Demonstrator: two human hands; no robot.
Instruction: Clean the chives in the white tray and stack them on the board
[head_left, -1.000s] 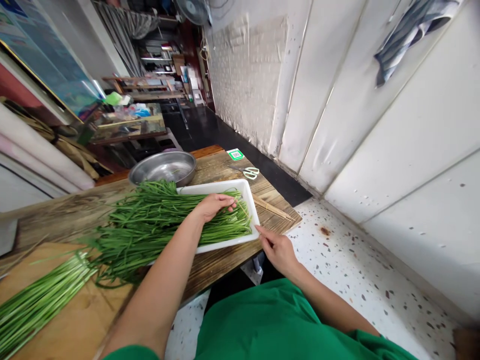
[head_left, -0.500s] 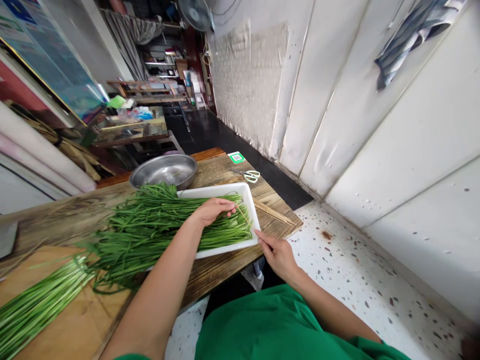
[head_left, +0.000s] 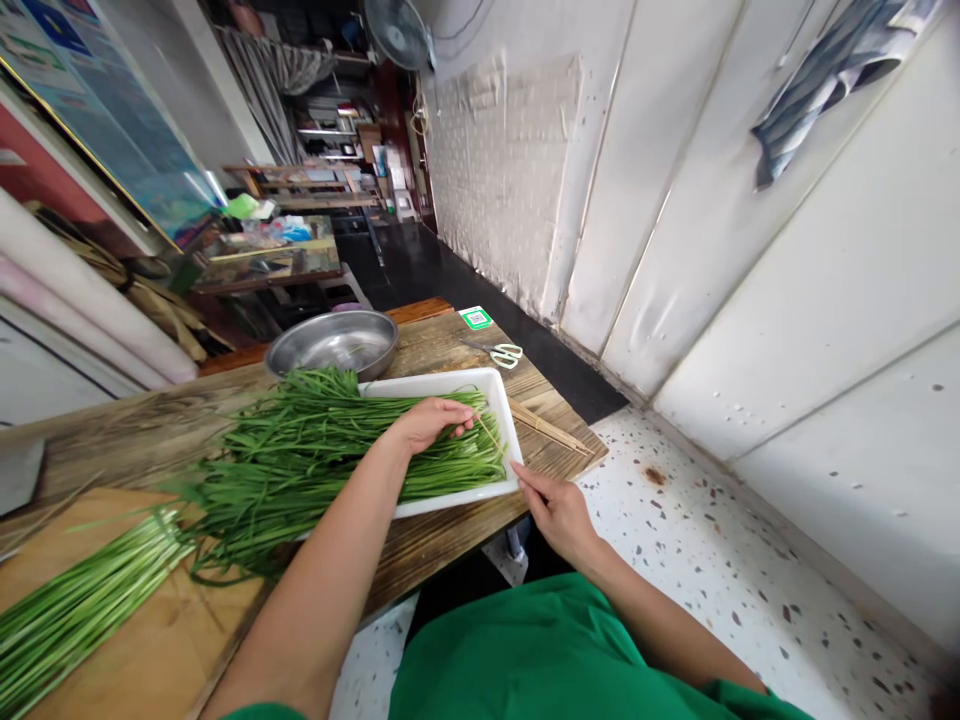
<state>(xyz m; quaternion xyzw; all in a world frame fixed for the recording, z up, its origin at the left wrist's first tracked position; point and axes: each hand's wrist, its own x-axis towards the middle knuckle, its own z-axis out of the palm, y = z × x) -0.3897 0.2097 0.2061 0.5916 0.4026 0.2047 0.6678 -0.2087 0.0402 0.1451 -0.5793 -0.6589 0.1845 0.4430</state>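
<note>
A thin bamboo skewer (head_left: 491, 434) slants over the right end of a white tray (head_left: 510, 430). My left hand (head_left: 435, 422) has its upper end pinched between thumb and fingers, above the stalks. Beside the tray's right corner, my right hand (head_left: 559, 508) is closed in a pinch at the skewer's lower end; its exact grip there is too small to see clearly. Long green garlic chives (head_left: 322, 450) fill the tray, pale ends to the right, leaves spilling over the left side. A bundle of bamboo skewers (head_left: 551, 430) lies on the wooden table (head_left: 427, 555) just right of the tray.
Behind the tray stands a metal basin (head_left: 334, 342). Scissors (head_left: 502, 354) and a green-and-white code card (head_left: 475, 318) lie toward the table's far edge. At left, more chives (head_left: 90, 595) rest on a cutting board (head_left: 142, 660), near a metal blade (head_left: 21, 475).
Both hands keep nearly the same pose, with the skewer still between them. The whole view has shifted slightly.
</note>
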